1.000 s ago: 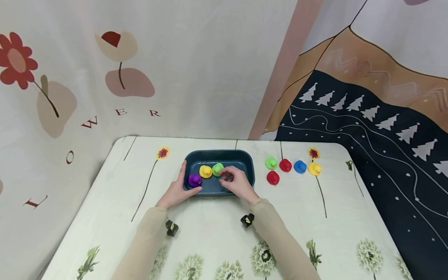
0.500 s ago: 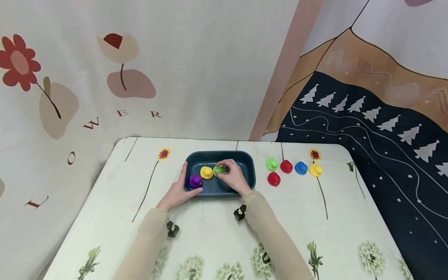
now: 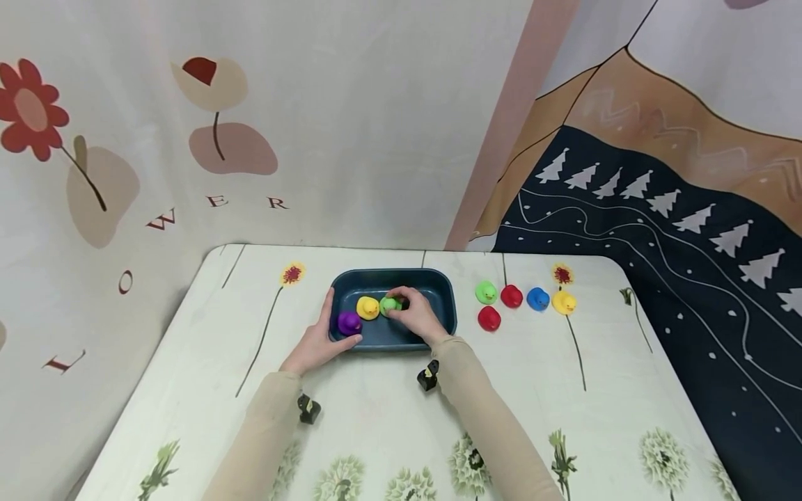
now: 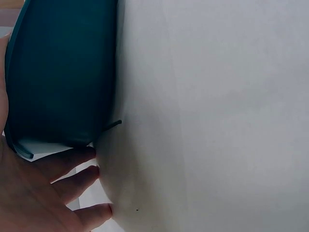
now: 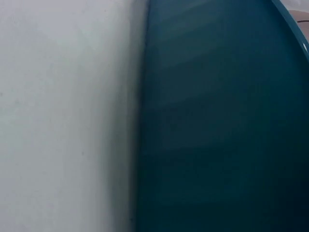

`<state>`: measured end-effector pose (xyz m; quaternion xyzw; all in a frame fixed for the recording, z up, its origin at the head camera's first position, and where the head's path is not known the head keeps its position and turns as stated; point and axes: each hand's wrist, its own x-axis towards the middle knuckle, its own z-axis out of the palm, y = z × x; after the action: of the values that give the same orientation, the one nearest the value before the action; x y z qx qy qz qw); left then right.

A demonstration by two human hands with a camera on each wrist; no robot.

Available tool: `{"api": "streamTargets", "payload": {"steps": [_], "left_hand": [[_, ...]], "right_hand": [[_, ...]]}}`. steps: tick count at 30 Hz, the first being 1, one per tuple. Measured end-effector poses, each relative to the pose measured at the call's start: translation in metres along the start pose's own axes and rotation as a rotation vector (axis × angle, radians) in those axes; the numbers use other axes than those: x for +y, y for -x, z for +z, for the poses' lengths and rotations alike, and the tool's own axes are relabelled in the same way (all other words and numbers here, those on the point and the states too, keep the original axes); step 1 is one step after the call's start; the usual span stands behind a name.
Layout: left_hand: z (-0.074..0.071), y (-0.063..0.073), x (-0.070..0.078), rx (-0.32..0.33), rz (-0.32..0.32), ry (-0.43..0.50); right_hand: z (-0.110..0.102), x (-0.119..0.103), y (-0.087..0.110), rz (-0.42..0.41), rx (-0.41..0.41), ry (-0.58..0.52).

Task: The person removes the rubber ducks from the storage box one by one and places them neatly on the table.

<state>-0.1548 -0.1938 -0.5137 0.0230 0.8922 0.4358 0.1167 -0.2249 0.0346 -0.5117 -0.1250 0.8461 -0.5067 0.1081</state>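
Observation:
In the head view a dark blue tray (image 3: 382,339) stands on the table. My right hand (image 3: 418,320) reaches into it and pinches a green rubber duck (image 3: 388,306) between thumb and fingers. Left of that duck is a yellow rubber duck (image 3: 367,307), with a purple rubber duck (image 3: 349,323) near the tray's front left corner. My left hand (image 3: 315,346) rests at the tray's left end, fingers straight along the side, thumb over the front rim. The left wrist view shows those fingers (image 4: 72,186) spread beside the tray wall (image 4: 63,72). The right hand is outside the right wrist view.
Right of the tray sit another green duck (image 3: 486,292), a red duck (image 3: 511,296), a blue duck (image 3: 537,299) and a yellow duck (image 3: 564,302) in a row. One more red duck (image 3: 489,319) lies in front of them. A printed cloth wall stands behind the table (image 3: 376,403).
My right hand has shifted slightly left and closed its fingertips on the green duck in the tray. The left hand has stayed at the tray's end.

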Motion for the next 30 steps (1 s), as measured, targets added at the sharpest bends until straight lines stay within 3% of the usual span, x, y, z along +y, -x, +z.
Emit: {"api": "streamTargets", "payload": {"steps": [11, 22, 30], "left_hand": [[-0.0001, -0.0004, -0.0009, 0.007, 0.011, -0.006], [-0.0014, -0.0002, 0.0008, 0.004, 0.001, 0.004], [-0.0009, -0.0007, -0.0001, 0.001, 0.008, 0.010]], "right_hand": [[-0.0006, 0.0007, -0.0014, -0.021, -0.022, -0.036], [-0.0002, 0.0018, 0.0001, -0.064, 0.003, 0.017], [-0.0069, -0.0026, 0.0078, -0.105, 0.025, -0.013]]}}
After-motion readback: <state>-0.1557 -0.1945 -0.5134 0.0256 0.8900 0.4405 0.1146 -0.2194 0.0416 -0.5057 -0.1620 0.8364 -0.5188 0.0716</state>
